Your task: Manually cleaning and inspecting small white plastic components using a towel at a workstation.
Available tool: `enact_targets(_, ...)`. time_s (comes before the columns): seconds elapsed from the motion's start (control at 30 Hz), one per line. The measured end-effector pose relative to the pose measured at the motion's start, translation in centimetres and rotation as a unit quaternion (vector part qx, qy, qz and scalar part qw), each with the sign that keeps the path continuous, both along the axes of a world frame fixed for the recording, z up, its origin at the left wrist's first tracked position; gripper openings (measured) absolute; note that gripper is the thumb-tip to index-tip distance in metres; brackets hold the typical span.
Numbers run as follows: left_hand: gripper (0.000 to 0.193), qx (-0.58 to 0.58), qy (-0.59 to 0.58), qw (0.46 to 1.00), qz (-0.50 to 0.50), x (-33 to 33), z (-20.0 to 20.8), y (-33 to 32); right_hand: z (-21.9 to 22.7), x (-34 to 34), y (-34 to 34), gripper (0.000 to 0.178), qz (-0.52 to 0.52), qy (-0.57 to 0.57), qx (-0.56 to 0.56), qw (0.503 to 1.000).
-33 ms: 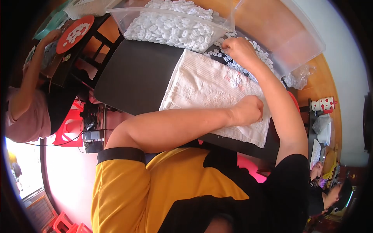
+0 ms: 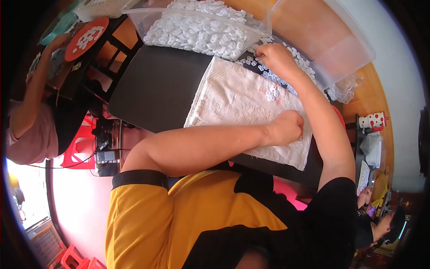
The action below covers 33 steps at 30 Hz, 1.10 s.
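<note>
My left hand [image 2: 286, 127] rests closed on a white towel [image 2: 224, 96] spread over the dark table. Its fingers curl under, so anything inside them is hidden. Farther off, my right hand [image 2: 275, 58] reaches past the towel's far edge with its fingers pinched together. Around and under it lie many small white plastic pieces [image 2: 304, 65] with holes in them. Whatever the right fingertips hold is too small to make out. A little cluster of white pieces [image 2: 272, 93] sits on the towel between my two hands, next to some red print.
A clear plastic bin [image 2: 199, 33] heaped with white pieces stands at the table's far side. Beside it rises a second clear bin [image 2: 345, 58]. At far left a person [image 2: 36, 116] works by a red round tray [image 2: 71, 56]. A polka-dot cup [image 2: 372, 120] stands at right.
</note>
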<state>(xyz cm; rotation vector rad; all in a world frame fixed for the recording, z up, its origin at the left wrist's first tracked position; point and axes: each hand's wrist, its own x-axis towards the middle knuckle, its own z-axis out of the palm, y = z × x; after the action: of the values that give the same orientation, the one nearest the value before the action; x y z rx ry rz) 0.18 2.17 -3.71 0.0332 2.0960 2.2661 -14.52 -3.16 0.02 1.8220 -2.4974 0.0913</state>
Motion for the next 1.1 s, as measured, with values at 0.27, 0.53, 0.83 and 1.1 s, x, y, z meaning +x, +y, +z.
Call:
enact_targets(0.27,0.015,-0.078,0.037,0.996,0.011,-0.2,-0.4,0.1,1.1,1.4,-0.7,0.021,-0.008,0.012,0.048,0.999)
enact_targets(0.53,0.009,-0.059,0.055,0.997,0.003,0.0,-0.4,0.1,1.1,1.8,-0.2,0.025,-0.012,0.021,0.061,0.998)
enact_targets(0.83,0.009,0.326,-0.057,0.935,0.128,-0.6,2.0,-3.4,4.3,0.1,13.6,0.017,-0.194,-0.475,-0.3,0.804)
enact_targets(1.1,0.007,0.291,-0.033,0.941,0.17,-0.3,2.8,-3.0,1.0,5.1,16.4,0.02,-0.188,-0.54,-0.418,0.706)
